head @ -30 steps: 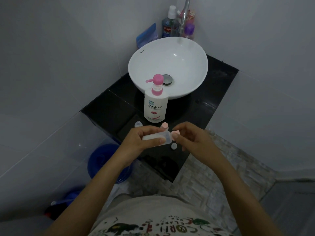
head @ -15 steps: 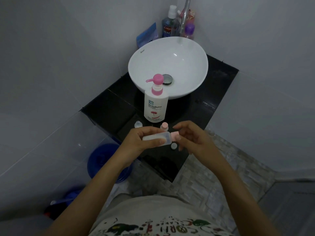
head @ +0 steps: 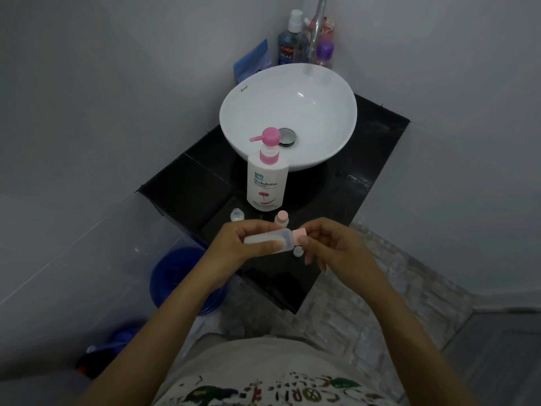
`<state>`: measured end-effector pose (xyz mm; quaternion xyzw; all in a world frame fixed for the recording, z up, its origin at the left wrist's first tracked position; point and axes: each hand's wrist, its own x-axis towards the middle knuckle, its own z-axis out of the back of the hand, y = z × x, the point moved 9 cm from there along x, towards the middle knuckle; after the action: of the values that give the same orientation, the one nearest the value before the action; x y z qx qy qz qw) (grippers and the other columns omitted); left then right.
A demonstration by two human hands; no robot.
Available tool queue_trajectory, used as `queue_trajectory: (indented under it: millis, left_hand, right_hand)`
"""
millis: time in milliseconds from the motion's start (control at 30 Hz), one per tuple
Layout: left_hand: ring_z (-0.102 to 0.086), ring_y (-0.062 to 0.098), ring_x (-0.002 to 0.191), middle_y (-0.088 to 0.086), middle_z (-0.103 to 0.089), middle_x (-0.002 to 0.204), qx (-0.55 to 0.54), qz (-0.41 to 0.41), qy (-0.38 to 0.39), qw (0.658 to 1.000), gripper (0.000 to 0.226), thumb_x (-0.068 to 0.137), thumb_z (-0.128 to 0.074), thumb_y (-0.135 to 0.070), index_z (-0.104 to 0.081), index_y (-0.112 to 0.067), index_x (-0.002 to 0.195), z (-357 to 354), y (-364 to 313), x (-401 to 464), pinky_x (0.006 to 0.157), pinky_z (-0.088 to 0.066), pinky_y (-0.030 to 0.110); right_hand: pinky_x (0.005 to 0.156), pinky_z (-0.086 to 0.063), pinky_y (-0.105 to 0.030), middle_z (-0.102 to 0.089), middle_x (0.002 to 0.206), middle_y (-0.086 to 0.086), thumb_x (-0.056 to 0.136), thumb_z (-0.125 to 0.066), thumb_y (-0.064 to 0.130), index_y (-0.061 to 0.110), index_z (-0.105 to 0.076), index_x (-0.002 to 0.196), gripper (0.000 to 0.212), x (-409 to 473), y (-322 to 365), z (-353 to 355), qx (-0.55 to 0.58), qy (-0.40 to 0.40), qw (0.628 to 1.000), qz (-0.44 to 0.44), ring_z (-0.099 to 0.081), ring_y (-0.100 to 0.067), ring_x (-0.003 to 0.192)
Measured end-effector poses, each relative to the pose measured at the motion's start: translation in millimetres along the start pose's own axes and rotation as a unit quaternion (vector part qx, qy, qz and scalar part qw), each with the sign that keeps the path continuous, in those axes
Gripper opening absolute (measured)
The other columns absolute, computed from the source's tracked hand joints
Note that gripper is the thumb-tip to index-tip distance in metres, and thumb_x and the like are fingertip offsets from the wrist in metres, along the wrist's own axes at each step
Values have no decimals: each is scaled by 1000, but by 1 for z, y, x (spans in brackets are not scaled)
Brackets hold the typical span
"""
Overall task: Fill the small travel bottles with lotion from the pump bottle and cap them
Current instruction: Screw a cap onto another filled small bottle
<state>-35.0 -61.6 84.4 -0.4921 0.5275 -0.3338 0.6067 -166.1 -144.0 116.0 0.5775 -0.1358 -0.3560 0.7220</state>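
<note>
My left hand (head: 237,244) grips a small translucent travel bottle (head: 272,238) lying sideways above the counter's front edge. Its pink cap (head: 299,233) points right, and my right hand (head: 330,244) pinches that cap with thumb and fingertips. Behind my hands the white pump bottle (head: 266,183) with a pink pump head stands on the black counter (head: 360,171). A pink-capped travel bottle (head: 282,217) stands just in front of it. An uncapped clear travel bottle (head: 236,215) stands to the left. A small round cap (head: 297,252) lies on the counter under my hands.
A white basin (head: 288,112) with a metal drain sits on the counter, a tap above it. Mouthwash (head: 291,45) and other bottles stand in the back corner. A blue bucket (head: 175,276) is on the floor at left. Walls close in on both sides.
My right hand has brought the pink cap onto the mouth of the bottle held by my left hand. Both hands have edged slightly toward the counter.
</note>
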Motion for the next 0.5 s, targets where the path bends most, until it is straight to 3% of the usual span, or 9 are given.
queue_trajectory:
  millis: [167, 267, 400, 500]
  left_hand:
    - [-66, 13, 101, -2, -72, 105, -24, 10, -26, 999, 37, 63, -76, -32, -73, -24, 99, 1, 12, 1, 89, -53, 35]
    - [-66, 12, 101, -1, -72, 105, -17, 9, -38, 999, 38, 65, -76, -29, -72, -20, 102, 3, 18, 0, 88, -53, 33]
    - [-65, 12, 101, 0, -70, 106, 7, 10, -46, 999, 35, 68, -76, -24, -70, -18, 103, 7, 23, 2, 86, -55, 32]
    - [-64, 12, 100, -2, -68, 105, 30, 15, -57, 998, 35, 71, -77, -14, -66, -16, 104, 10, 28, 4, 81, -57, 27]
  right_hand:
    - [42, -39, -16, -62, 62, -6, 90, -55, 24, 11, -61, 94, 15, -1, -9, -5, -5, -10, 999, -37, -51, -5, 43]
    - [40, -38, -17, -60, 61, -5, 92, -53, 22, 6, -61, 94, 17, -2, -18, -10, 29, -31, 997, -65, -48, -5, 40]
    - [40, -40, -19, -65, 71, -10, 91, -57, 20, 9, -63, 94, 13, -3, -28, -13, 67, -53, 993, -81, -54, -14, 49]
    - [49, -47, -16, -68, 83, -6, 88, -60, 21, 14, -64, 97, 12, 4, -24, -14, 9, -60, 997, -54, -61, -9, 59]
